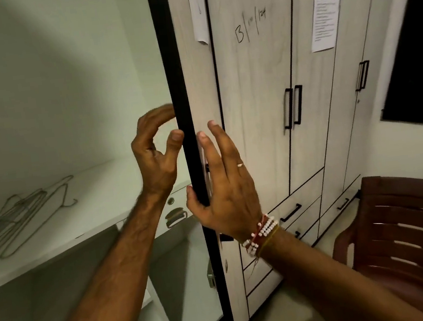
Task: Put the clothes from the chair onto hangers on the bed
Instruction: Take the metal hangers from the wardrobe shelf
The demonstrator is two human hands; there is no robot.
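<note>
Open wardrobe door (197, 87), white shelf (90, 202), taped paper notice (325, 7), dark window (417, 68)

Pale wood wardrobe (262, 127) w/ black handles (293, 107); dark window (416, 55) at rt; white wall (396, 153).

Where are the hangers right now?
The wire hangers lie piled on the white shelf inside the open wardrobe, far left in the head view.

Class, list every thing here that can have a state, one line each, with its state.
wardrobe door: open, seen edge-on.
left hand: fingers curled, tips at door's edge; grip unclear.
right hand: flat on door's face, thumb hooked round its edge.
wire hangers: lying loose on inner shelf.
neighbouring doors: shut.
drawers: shut.
chair: upright.
</note>
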